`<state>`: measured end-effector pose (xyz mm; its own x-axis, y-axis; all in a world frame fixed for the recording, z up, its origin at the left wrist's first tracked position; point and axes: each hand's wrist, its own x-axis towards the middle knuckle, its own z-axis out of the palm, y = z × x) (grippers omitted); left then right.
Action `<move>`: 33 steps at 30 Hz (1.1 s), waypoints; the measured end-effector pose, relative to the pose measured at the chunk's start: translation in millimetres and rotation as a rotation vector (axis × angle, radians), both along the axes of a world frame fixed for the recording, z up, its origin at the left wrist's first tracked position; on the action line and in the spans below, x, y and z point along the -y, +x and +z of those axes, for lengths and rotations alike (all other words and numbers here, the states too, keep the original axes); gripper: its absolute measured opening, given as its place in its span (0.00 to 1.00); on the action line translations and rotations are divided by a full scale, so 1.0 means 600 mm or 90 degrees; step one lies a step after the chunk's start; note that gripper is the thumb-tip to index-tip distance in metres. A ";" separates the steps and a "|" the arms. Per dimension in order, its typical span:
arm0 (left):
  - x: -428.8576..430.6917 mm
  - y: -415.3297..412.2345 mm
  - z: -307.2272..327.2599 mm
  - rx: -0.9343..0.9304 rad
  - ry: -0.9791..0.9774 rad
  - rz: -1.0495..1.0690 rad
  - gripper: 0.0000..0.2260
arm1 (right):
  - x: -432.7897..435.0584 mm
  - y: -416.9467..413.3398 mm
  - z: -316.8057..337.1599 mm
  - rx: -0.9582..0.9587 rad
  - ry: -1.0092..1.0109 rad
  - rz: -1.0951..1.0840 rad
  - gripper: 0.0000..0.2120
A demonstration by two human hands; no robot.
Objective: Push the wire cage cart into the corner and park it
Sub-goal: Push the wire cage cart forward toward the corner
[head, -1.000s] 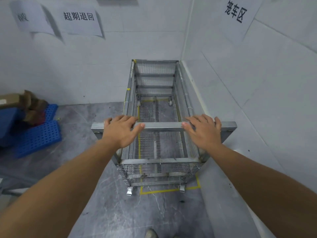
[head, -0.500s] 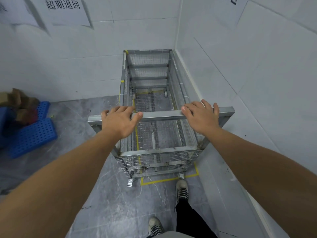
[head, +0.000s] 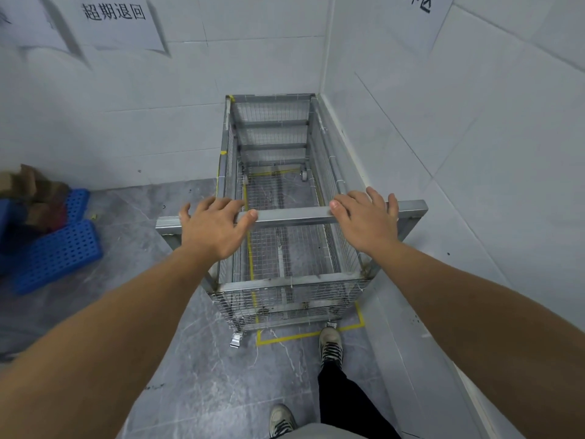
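Note:
The wire cage cart (head: 285, 286) is a tall steel mesh cage on casters. It stands in the corner, its far end at the back wall and its right side along the right wall, over a yellow floor outline (head: 294, 335). My left hand (head: 215, 228) lies over the left part of the cart handle (head: 291, 215), thumb against the bar. On the right part of the bar is my right hand (head: 364, 220), with its fingers spread loosely over it. My right shoe (head: 330, 343) is beside the cart's near right caster.
Blue perforated plastic pallets (head: 57, 251) with cardboard scraps (head: 34, 191) lie on the floor at the left. Paper signs (head: 117, 17) hang on the back wall. Grey floor lies open to the cart's left and behind me.
My right foot has stepped forward to the cart's near right caster. The cart stays in the corner, and the fingers of both hands have loosened on the handle.

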<state>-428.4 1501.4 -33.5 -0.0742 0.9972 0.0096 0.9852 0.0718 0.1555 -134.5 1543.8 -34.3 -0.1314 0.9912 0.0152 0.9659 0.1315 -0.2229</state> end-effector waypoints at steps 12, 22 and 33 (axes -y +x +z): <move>0.006 0.000 -0.001 -0.004 0.026 0.017 0.34 | 0.000 -0.004 -0.011 0.016 0.039 0.002 0.36; 0.006 -0.008 -0.006 -0.006 0.043 -0.007 0.36 | 0.004 0.001 -0.010 0.039 0.026 0.028 0.33; 0.009 -0.020 -0.010 0.000 0.051 -0.046 0.36 | 0.013 0.004 0.004 0.070 0.041 0.065 0.30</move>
<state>-440.4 1496.1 -39.6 -0.0025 0.9960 0.0899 0.9873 -0.0118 0.1583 -132.3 1536.2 -32.1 -0.2352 0.9702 0.0588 0.9650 0.2403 -0.1047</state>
